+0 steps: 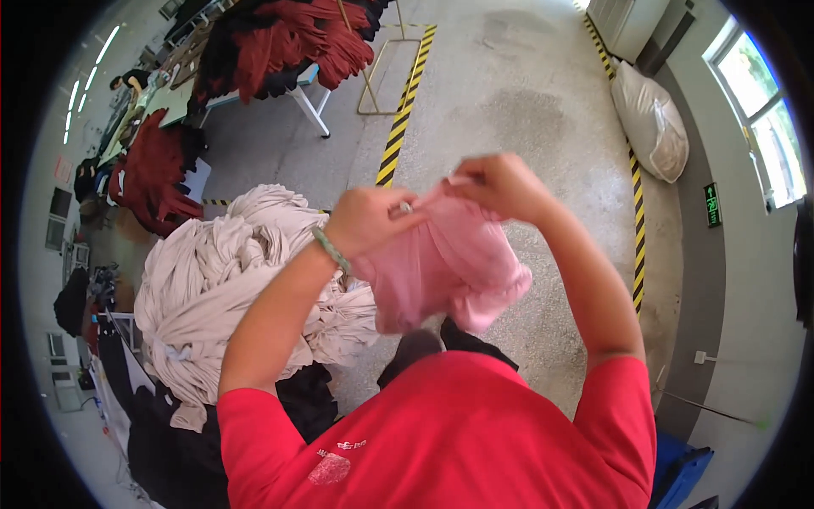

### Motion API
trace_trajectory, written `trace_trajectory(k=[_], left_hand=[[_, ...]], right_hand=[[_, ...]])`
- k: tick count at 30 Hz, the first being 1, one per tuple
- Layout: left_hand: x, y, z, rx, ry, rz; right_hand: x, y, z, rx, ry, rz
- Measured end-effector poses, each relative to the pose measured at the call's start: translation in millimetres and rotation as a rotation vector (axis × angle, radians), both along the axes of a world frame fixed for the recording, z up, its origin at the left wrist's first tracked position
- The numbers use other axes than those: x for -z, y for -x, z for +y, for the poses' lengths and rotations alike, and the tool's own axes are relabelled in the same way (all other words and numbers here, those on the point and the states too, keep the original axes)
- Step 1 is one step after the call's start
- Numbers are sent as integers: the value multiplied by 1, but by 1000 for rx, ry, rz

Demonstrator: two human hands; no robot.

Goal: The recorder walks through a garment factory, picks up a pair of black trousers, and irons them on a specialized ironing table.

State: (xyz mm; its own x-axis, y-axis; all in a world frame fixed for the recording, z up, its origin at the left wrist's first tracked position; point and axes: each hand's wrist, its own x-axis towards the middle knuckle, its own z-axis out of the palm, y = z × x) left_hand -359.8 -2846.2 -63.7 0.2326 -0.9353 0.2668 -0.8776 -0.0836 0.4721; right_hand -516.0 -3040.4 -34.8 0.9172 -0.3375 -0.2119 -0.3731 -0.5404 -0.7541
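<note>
A pink garment (449, 254) of thin cloth hangs in front of me, its upper edge pinched between both hands. On the left side of that edge, my left hand (373, 219) is closed, thumb and fingers together on the cloth; a green bangle circles the wrist. My right hand (502, 185) grips the other side, slightly higher and farther away. The garment's lower part droops in loose folds over the floor. What kind of garment it is I cannot tell.
A big heap of cream cloth (229, 271) lies at my left, with black cloth (170, 450) beside it. Dark red garments (297, 47) cover a table at the far left. A stuffed white sack (649, 119) leans by the right wall. Yellow-black tape (405, 110) marks the floor.
</note>
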Motion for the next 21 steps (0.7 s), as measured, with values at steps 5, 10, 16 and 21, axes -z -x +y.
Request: trace_trajectory(k=[5,10,16,21], left_hand=[[4,-130,-111,-141,-239,281],[63,-264,-219,-185,-247,354],[148,-419,-378,-311,-311,318],[163,-522,-545,-291,-271,385]], right_hand=[[14,-131,-125,-47,434,-316],[56,-172,-295,141,462,-124],[319,30,-452,784,324,433],[428,239,-255,1745,-655,551]])
